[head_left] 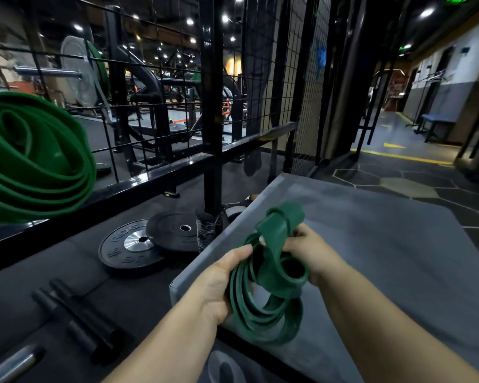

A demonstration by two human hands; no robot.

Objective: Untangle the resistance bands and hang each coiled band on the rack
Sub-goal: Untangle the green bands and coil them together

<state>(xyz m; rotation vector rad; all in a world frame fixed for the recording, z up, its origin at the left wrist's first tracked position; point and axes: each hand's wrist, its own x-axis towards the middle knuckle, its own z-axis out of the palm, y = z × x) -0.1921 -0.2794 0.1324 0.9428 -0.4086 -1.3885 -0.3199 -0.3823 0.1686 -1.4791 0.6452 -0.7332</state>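
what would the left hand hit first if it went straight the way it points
The left hand grips the green band, so that comes first; past it, likely the right hand, depth unclear.

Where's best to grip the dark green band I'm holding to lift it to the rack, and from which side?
Likely the wrapped neck near the top of the dark green band, where a wide strap cinches the strands; come from the right, where the right hand holds it. The thin loops below, in the left hand, splay and could slip.
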